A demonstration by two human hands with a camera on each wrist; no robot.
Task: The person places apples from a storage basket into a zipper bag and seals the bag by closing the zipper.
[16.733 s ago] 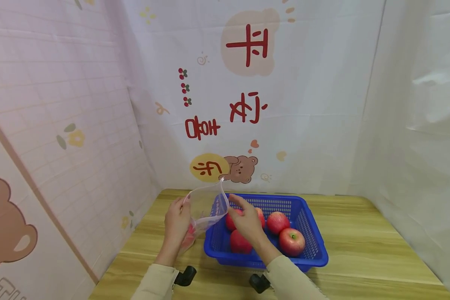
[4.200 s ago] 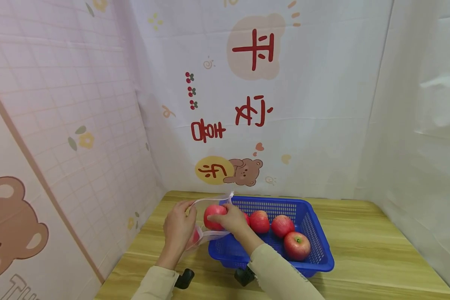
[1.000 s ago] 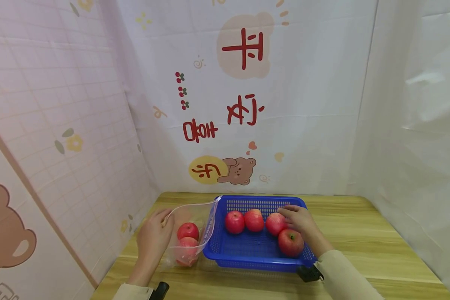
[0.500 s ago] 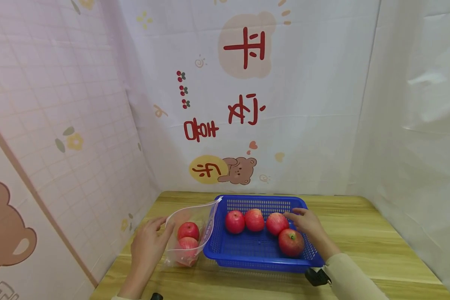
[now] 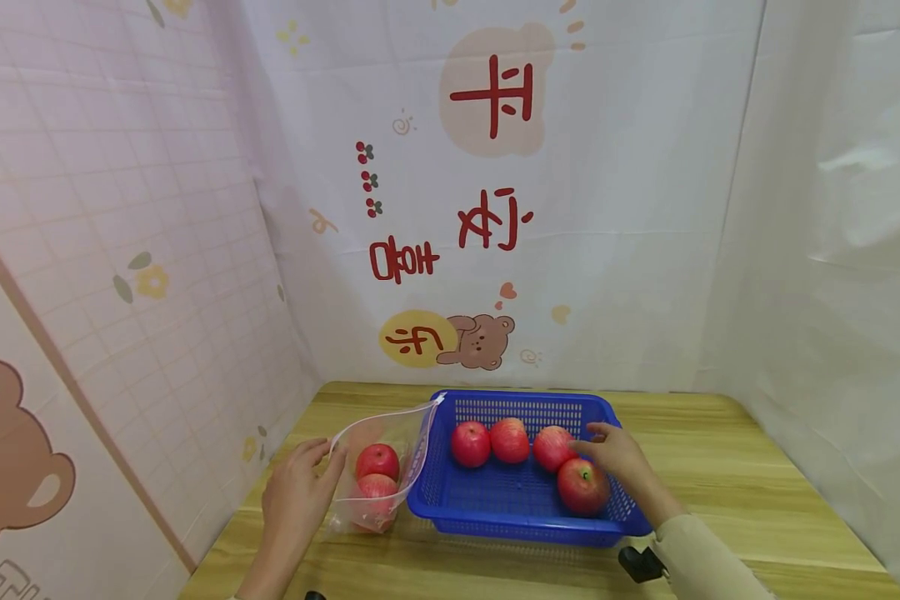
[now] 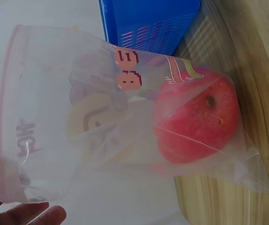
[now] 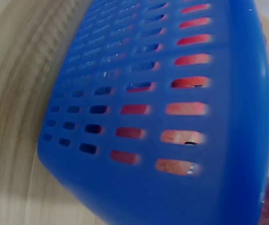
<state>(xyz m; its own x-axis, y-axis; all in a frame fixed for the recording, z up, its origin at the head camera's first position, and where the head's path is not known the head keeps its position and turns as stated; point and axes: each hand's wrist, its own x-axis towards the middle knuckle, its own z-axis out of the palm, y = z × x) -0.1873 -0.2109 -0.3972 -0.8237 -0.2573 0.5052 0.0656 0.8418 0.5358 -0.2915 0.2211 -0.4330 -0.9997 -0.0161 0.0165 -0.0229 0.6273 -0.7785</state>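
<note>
A clear zip bag (image 5: 360, 500) with a pinkish rim stands on the table left of the basket, its mouth gaping. Inside it are two red apples (image 5: 377, 461), one in front of the other. My left hand (image 5: 296, 492) is at the bag's left rim, thumb and fingers apart; in the left wrist view its fingertips (image 6: 52, 215) lie beside the rim. Over the right end of the blue basket (image 5: 517, 527) is my right hand (image 5: 622, 458), fingers loosely bent beside a red apple (image 5: 552, 448), apparently without gripping it. The basket wall (image 7: 172, 140) mostly hides this hand in the right wrist view.
Several apples sit in the basket, including one (image 5: 582, 487) at the front right and one (image 5: 470, 444) at the left. The bag's zip corner (image 5: 440, 399) touches or overlaps the basket's back left corner. Behind the wooden table (image 5: 735, 492) hangs a printed white curtain (image 5: 630, 250).
The apple my right hand held at the bag's mouth earlier is now in the bag. My left hand has loosened from the rim. My right hand has moved to the basket's right side.
</note>
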